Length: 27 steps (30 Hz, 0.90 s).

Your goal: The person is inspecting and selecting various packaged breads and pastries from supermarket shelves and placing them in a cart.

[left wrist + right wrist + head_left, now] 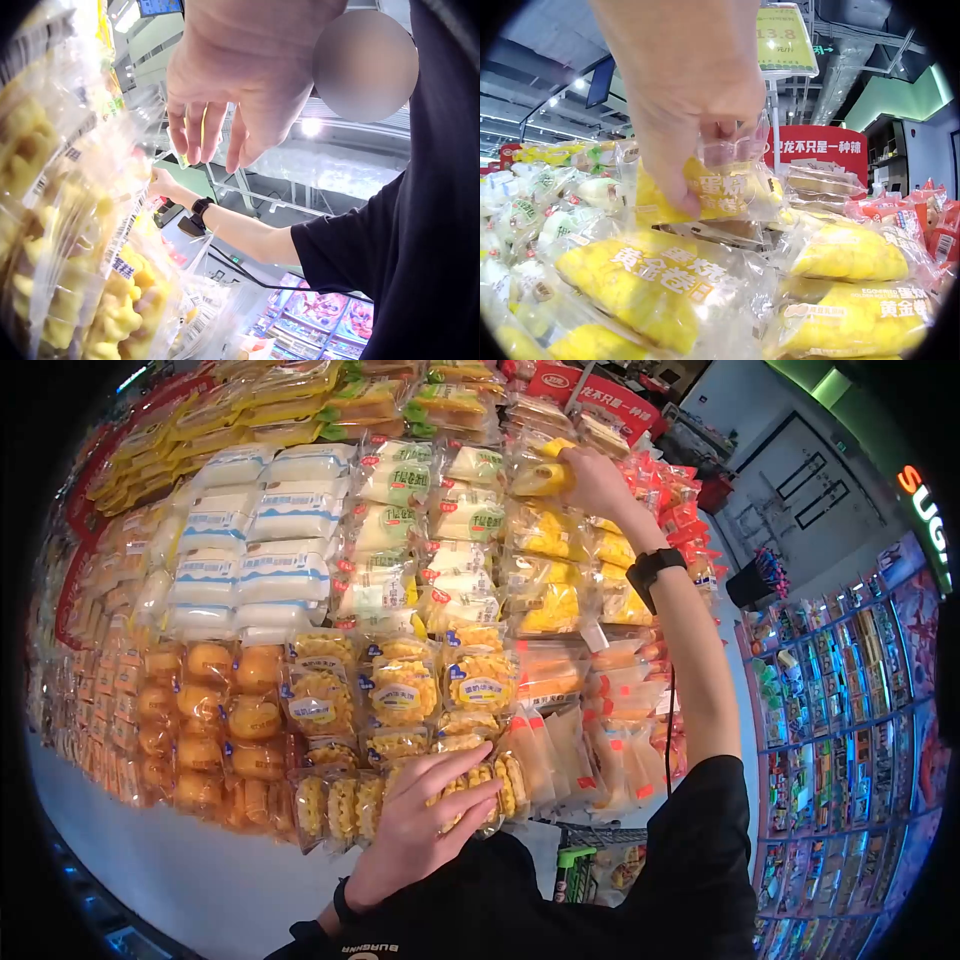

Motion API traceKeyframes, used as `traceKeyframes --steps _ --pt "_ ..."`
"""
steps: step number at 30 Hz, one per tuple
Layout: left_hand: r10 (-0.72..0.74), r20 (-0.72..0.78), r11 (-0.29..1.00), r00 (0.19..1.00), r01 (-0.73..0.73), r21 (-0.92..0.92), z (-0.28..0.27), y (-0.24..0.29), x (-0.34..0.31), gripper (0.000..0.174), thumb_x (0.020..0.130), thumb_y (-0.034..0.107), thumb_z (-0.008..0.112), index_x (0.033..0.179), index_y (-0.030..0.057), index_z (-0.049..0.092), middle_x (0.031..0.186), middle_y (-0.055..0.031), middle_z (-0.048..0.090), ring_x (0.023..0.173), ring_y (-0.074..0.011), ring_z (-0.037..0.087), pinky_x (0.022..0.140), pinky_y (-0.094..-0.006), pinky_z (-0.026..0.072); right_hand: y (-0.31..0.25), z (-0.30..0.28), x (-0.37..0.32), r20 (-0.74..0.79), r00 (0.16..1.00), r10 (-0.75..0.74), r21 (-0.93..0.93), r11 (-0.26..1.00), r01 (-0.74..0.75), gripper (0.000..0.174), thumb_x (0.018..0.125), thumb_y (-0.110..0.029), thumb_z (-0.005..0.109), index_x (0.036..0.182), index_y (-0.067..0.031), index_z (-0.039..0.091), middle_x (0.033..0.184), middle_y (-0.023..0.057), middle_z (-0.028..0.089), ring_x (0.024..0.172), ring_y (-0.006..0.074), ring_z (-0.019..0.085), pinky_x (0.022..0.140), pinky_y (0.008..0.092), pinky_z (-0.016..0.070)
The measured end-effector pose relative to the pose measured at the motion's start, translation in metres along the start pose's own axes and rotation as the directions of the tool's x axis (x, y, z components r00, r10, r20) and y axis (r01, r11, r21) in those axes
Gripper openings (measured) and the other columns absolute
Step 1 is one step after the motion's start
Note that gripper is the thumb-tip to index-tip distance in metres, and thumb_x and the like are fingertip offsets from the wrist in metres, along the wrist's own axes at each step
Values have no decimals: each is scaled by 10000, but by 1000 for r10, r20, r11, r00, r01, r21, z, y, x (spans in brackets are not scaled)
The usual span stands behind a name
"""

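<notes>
My right hand (597,482) reaches to the back of the snack display and grips a yellow roll pack (731,196). In the right wrist view, thumb and fingers pinch its clear wrapper, above more yellow packs (649,289) lying in rows. My left hand (425,815) is over the front edge, its fingers loosely extended above the bagged waffle-like cakes (480,685). In the left wrist view those cake bags (71,247) stand close beside the hand, which holds nothing.
White-wrapped packs (290,510), green-labelled packs (390,525) and round orange-brown buns (255,720) fill the display's left and middle. Red-wrapped packs (680,510) lie at its right. A price sign (786,41) stands behind the right hand. Stocked shelves (840,710) line the right.
</notes>
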State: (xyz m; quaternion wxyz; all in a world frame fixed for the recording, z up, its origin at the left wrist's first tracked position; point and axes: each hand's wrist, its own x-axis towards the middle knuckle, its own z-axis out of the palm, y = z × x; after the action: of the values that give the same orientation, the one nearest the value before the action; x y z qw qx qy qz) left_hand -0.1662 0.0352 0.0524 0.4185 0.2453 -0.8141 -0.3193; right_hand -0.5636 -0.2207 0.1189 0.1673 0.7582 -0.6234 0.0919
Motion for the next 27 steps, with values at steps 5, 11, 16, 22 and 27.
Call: traceKeyframes --steps 5,11,16,22,27 --pt "-4 -42 997 999 0 -75 0 1 0 358 739 -38 748 1072 75 687 1227 -101 630 1047 -281 626 882 -356 515 -13 -39 -30 -117 983 139 232 967 -109 569 727 -271 775 1198 -34 559 1056 199 653 968 341 633 894 420 466" --pt "-285 -17 851 958 245 -464 4 3 -3 365 847 -59 633 1201 -14 558 1261 -179 584 1069 -267 633 882 -361 520 -107 -108 -119 279 936 216 714 605 -353 687 850 -315 760 1342 38 435 1154 94 608 1015 129 578 831 291 475" --pt "-492 184 385 851 402 -831 15 12 6 443 902 -24 585 1317 -29 429 1282 -202 542 1105 -288 619 842 -378 559 -171 -129 -184 527 840 -125 772 483 -413 742 832 -357 776 1378 -9 414 1261 115 549 1171 178 515 999 313 404" --pt "-497 228 444 837 471 -762 34 21 -9 281 924 10 615 1190 -64 563 1001 -111 673 864 -191 703 763 -283 577 -215 -115 -237 311 939 -144 836 512 -198 496 996 -354 529 1331 5 452 1044 190 613 953 275 611 832 363 476" --pt "-432 177 539 884 411 -735 41 12 -24 281 925 -9 602 1199 -57 561 993 -156 683 836 -225 717 775 -297 583 -243 -114 -268 369 904 215 814 396 -426 465 1045 -335 388 1357 7 445 1129 183 616 1036 248 610 893 372 460"
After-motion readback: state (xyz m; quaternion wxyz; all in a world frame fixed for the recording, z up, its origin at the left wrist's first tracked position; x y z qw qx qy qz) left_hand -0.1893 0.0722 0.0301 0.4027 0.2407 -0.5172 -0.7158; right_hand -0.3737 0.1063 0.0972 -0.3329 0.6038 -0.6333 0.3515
